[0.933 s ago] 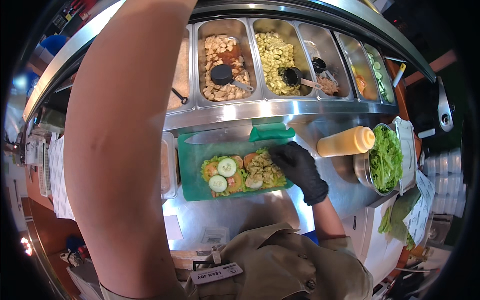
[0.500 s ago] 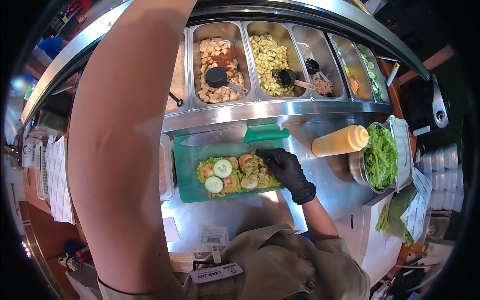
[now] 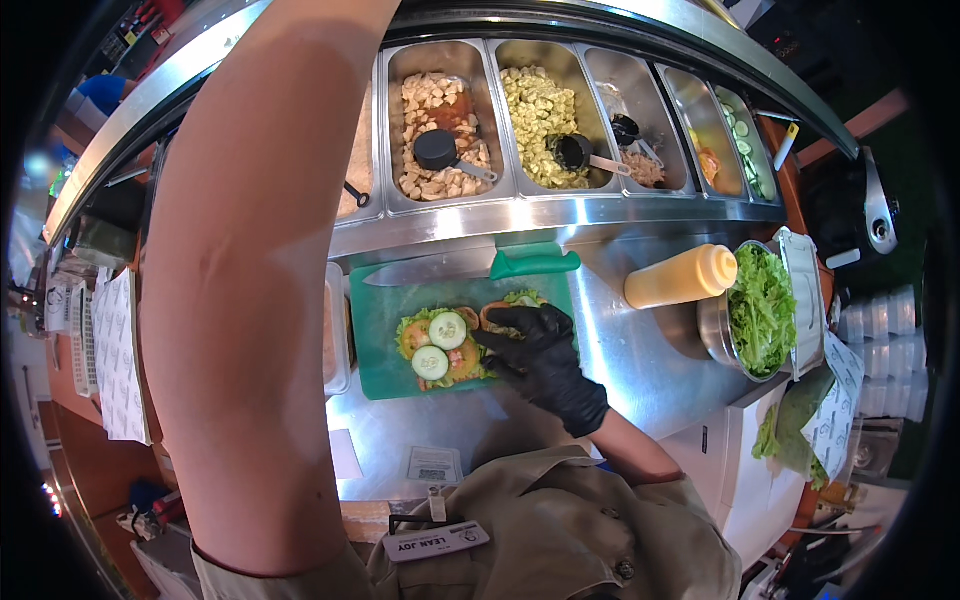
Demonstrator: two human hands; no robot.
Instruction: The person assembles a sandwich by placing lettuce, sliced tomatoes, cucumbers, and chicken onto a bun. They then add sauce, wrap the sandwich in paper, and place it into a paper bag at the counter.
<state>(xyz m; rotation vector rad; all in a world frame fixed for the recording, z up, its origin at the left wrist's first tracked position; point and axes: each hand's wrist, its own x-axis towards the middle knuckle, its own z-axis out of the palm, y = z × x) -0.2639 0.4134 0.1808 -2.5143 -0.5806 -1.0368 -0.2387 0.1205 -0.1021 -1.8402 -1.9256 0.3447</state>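
My right hand (image 3: 545, 365), in a black glove, lies over the right half of an open sandwich, its fingers spread on the topping and hiding most of it. Lettuce and a tomato slice (image 3: 497, 315) peek out along that half's far edge. The left half (image 3: 466, 366) carries lettuce, tomato and two cucumber slices (image 3: 447, 330). Both halves rest on a green cutting board (image 3: 375, 350). Behind them lies a knife with a green handle (image 3: 535, 264). My bare left forearm (image 3: 250, 300) reaches up past the top edge; its hand is out of sight.
Metal food pans with diced chicken (image 3: 430, 90), a yellow-green chunky mix (image 3: 540, 100) and other fillings line the far side; black scoops sit in some. A squeeze bottle (image 3: 680, 278) of yellow sauce and a bowl of lettuce (image 3: 765, 310) stand right. A plastic tub (image 3: 338, 330) is at left.
My right hand has moved from the far right corner of the sandwich toward me, and its fingers have spread over the topping, which was visible before. My left forearm has barely shifted.
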